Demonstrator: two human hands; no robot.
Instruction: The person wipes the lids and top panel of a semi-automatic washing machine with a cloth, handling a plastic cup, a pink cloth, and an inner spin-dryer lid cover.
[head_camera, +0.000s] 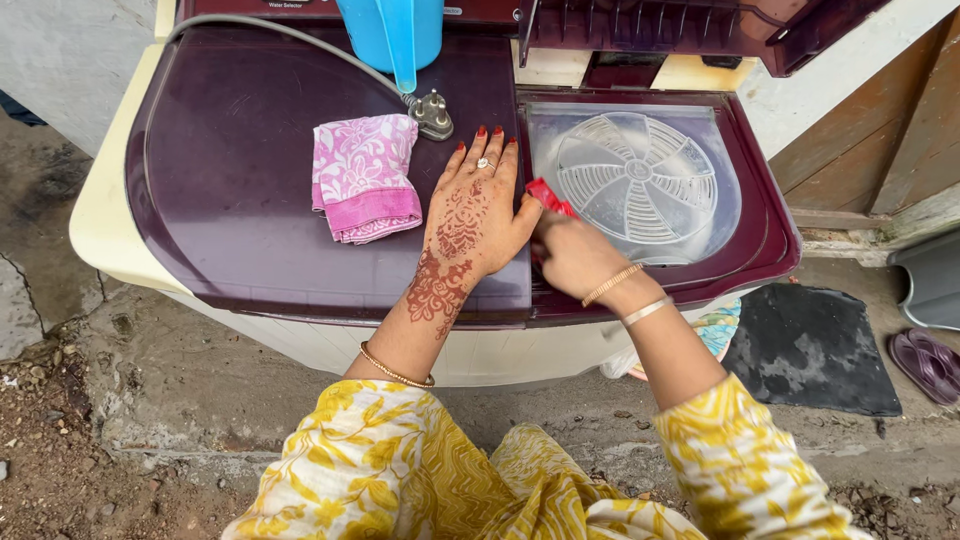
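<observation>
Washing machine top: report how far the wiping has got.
Done: the big maroon lid looks clean, and a folded pink cloth lies on it. In hand: the left hand rests flat on that lid while the right hand rubs a red cloth along the spinner side's edge. Left: the clear spinner cover beyond it.

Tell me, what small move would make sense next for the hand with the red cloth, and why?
Probably a short wipe along the ridge between the two lids. The right hand presses the red cloth there, beside the clear spinner cover, while the left hand lies flat on the maroon lid, steadying.
</observation>
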